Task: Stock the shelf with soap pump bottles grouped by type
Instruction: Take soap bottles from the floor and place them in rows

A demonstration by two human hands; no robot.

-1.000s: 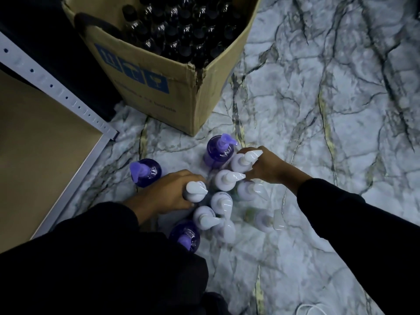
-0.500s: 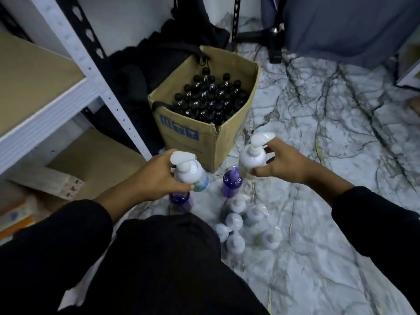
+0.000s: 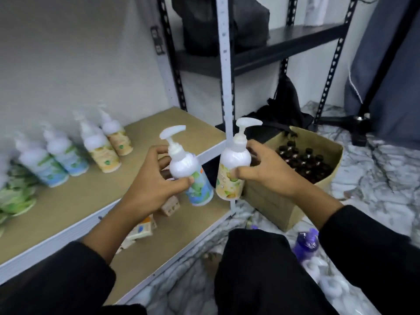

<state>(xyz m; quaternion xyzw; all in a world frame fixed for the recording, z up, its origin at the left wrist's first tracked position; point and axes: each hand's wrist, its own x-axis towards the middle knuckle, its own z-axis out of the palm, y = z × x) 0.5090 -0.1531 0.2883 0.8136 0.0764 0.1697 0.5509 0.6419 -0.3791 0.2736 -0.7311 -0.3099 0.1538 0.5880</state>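
Note:
My left hand (image 3: pixel 150 178) grips a white pump bottle with a blue-green label (image 3: pixel 188 169), tilted, in front of the shelf's edge. My right hand (image 3: pixel 268 171) grips a white pump bottle with a yellow label (image 3: pixel 231 164), held upright beside it. On the tan shelf board (image 3: pixel 75 198) stand two blue-label bottles (image 3: pixel 56 160) at the left and two yellow-label bottles (image 3: pixel 109 144) to their right, all blurred. A purple bottle (image 3: pixel 305 244) and several white pump tops (image 3: pixel 329 283) stand on the marble floor at the lower right.
A white shelf upright (image 3: pixel 227 87) rises just behind the held bottles. A cardboard box (image 3: pixel 272 208) full of dark bottles sits on the floor at the right. Small boxes (image 3: pixel 141 230) lie on the lower shelf board. Green packs (image 3: pixel 16 196) fill the shelf's far left.
Both hands lifted a white pump bottle each from the floor cluster and carried them up to shelf height. My view swung up from the floor to the shelf.

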